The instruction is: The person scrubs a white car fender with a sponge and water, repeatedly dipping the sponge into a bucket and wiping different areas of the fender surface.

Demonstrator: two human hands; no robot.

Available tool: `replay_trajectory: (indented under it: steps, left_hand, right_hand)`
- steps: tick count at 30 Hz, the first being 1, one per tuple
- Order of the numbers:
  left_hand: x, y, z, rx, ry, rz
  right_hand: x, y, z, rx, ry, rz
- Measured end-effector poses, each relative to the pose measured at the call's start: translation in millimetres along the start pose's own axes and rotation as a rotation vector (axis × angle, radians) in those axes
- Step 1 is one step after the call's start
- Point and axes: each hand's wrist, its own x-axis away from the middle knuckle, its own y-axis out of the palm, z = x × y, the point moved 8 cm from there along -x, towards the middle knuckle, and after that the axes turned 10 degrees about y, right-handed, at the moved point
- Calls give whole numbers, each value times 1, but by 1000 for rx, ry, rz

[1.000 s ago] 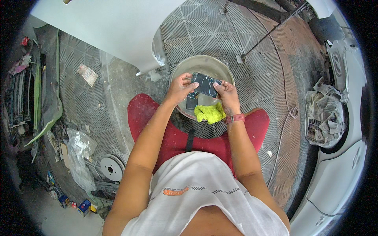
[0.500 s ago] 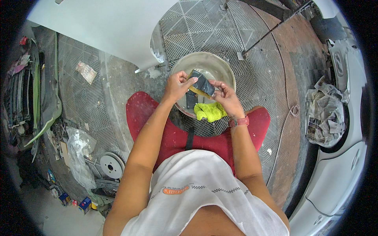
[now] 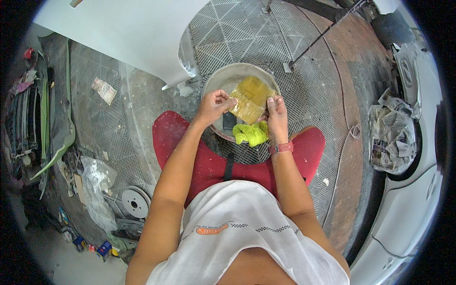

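Over a round off-white tub (image 3: 220, 80) between my knees, a sheet of wet sandpaper (image 3: 251, 97) is spread with its yellow backing up and a crease across it. My left hand (image 3: 216, 107) pinches its left edge between thumb and fingers. At the right edge my right hand (image 3: 277, 114), with a red watch on its wrist, grips the sheet by thumb and fingers. A bright yellow-green cloth (image 3: 251, 134) drapes over the tub's near rim. Below the sheet, a dark block-like piece (image 3: 230, 121) lies in the tub, partly covered.
A large white panel (image 3: 123, 35) reaches in from the upper left, close to the tub. On the right stand a silver car body (image 3: 413, 209) and a wheel covered with plastic and newspaper (image 3: 393, 137). A brake disc (image 3: 136, 202) and clear plastic (image 3: 99, 185) lie at left.
The sandpaper, folded with its dark side outward before, is now opened out and shows its yellow backing. My right hand has turned upright at its right edge.
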Motion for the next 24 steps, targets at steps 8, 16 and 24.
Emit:
replay_trajectory:
  steps: [8,16,24]
  left_hand:
    - [-1,6,-2,52,21,-6]
    - [0,1,1,146,-75,88]
    - [4,-2,36,-505,349,187]
  right_hand:
    - [-4,-15,5,-45,-3,-6]
    - [-11,-7,13,5,43,-116]
    - [-45,38,50,470,66,-309]
